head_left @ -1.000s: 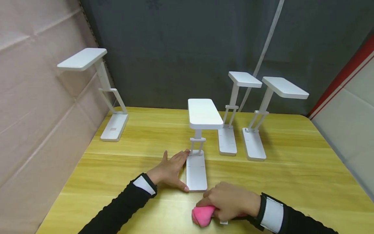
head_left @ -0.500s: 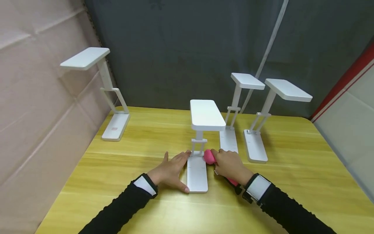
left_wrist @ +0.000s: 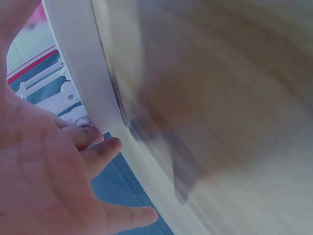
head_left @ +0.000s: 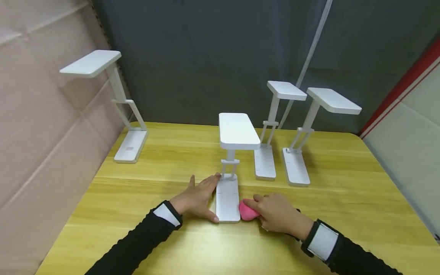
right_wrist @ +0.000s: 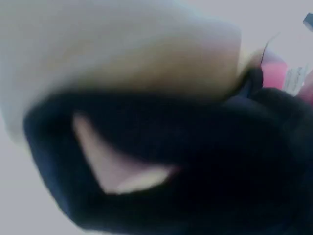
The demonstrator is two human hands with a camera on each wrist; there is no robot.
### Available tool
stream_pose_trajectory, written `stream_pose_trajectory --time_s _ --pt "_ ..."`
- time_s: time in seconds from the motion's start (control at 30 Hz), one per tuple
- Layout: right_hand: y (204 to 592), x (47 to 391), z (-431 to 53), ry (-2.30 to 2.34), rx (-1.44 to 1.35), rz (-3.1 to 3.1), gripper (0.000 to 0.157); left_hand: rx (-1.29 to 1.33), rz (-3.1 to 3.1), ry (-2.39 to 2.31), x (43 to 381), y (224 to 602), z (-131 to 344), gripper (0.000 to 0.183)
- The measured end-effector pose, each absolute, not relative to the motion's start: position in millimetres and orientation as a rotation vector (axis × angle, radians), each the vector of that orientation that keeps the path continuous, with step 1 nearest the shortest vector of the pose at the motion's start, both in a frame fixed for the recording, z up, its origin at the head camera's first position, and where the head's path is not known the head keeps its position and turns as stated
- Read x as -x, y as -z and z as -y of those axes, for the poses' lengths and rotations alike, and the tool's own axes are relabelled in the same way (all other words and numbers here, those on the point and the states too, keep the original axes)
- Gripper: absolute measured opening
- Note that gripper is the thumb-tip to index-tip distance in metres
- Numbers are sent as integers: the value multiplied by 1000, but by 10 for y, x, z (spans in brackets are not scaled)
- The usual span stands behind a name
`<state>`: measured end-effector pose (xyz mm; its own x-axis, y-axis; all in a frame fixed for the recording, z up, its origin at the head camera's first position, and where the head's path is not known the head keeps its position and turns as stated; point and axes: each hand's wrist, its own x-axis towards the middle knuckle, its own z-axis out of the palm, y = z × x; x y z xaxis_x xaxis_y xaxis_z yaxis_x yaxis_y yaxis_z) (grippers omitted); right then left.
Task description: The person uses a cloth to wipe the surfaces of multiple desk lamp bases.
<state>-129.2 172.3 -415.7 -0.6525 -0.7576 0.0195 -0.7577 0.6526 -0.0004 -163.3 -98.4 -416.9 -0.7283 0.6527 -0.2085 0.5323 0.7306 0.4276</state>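
Observation:
A white folding desk lamp [head_left: 239,131] stands upright in the middle of the table, its flat head raised over a long narrow base [head_left: 227,200]. Along the base's left edge rests my left hand [head_left: 197,198], fingers spread toward the hinge and thumb by the front corner. In the left wrist view, the fingertips of the left hand [left_wrist: 49,161] sit right at the white base's end. My right hand [head_left: 278,214] grips a bunched pink cloth [head_left: 248,210] against the base's right edge near the front. Dark, blurred material covers most of the right wrist view.
Two more white desk lamps stand behind to the right, a nearer one [head_left: 296,166] and another [head_left: 264,162] beside it. A further lamp [head_left: 131,146] is at the back left by the pale wall covering [head_left: 51,114]. A dark grey panel [head_left: 192,65] backs the wooden table [head_left: 178,149].
My right hand with the pink cloth went from in front of the base up to its hinge end, then back along the right edge toward the front. The left hand kept its place.

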Motion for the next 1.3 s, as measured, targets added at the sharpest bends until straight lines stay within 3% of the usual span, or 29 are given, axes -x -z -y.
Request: stream_pose_trajectory --time_s 0.2,0.3,0.47,0.63,0.83,1.3 --pt "4095 1163 -1789 -344 -1580 2850 59 -936 -2582 -500 1597 4156 1055 126" --pt "4076 1235 -1835 -497 -1418 2953 55 -951 -2581 -527 1561 4155 1066 125" --pt "4168 1504 -1793 -302 -1015 2966 47 -958 -2577 -533 1499 4184 1074 126" --pt "4251 1680 -1645 -176 -928 2915 40 -972 -2568 -533 1478 4212 1052 126" --pt "4239 1633 -1575 -77 -1057 2858 43 -952 -2581 -518 1489 4206 1064 128" --pt "4207 983 -1722 9 -1534 2631 57 -987 -2594 -489 1482 4236 1049 128"
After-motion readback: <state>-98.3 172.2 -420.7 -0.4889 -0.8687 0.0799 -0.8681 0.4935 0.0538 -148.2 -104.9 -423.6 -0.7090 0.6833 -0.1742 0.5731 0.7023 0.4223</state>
